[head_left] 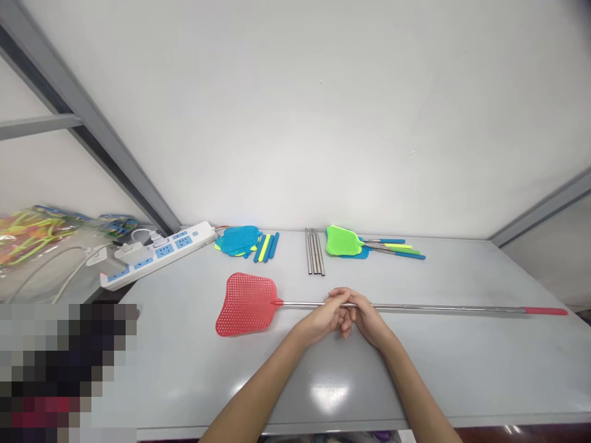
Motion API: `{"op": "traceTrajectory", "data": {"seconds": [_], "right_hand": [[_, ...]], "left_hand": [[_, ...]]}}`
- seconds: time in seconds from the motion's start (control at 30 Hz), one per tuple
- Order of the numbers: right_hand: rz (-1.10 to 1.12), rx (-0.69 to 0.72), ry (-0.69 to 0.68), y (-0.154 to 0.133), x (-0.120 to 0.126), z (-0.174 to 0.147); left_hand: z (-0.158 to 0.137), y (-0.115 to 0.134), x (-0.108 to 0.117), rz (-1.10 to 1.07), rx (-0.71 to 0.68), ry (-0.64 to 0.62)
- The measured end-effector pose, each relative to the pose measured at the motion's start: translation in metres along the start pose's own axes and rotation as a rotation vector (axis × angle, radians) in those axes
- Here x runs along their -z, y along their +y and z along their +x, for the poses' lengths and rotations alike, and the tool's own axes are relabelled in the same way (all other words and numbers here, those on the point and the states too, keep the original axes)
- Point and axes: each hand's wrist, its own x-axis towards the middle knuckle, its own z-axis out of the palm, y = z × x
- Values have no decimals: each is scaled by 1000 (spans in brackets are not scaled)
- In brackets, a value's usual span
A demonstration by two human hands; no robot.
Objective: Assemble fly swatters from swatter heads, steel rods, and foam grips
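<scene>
A red fly swatter (249, 304) with a long metal shaft lies lengthwise across the grey table, its perforated head to the left and its red handle to the right. My left hand (324, 320) and my right hand (368, 315) meet at the shaft, left of its middle. Both have curled fingers closed about the shaft, and they touch and partly overlap. Behind them stand out several loose metal tubes (314, 252), side by side. Green and blue swatters (344, 241) with extended shafts are stacked to the right of the tubes.
Loose blue swatter heads (239, 240) are piled at the back left, beside several blue and yellow handles (266, 247). A white power strip (159, 255) with plugged-in chargers lies along the left edge. Plastic-wrapped goods (37, 237) sit farther left. A white wall rises behind the table.
</scene>
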Motion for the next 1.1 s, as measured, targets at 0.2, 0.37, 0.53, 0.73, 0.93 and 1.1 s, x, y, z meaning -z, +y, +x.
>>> {"op": "traceTrajectory", "data": {"seconds": [0.2, 0.37, 0.53, 0.73, 0.93, 1.1], "right_hand": [[87, 90, -24, -2, 0, 4], [83, 87, -20, -2, 2, 5], [41, 73, -59, -3, 0, 8], [83, 65, -72, -7, -7, 12], [132, 68, -40, -6, -20, 20], [161, 29, -69, -4, -26, 24]], "left_hand": [[-15, 20, 19, 32, 11, -28], [-43, 36, 41, 9, -62, 87], [-54, 39, 47, -3, -103, 148], [-46, 29, 41, -86, -206, 143], [-48, 26, 41, -170, -203, 102], [-47, 24, 40, -190, -207, 103]]}}
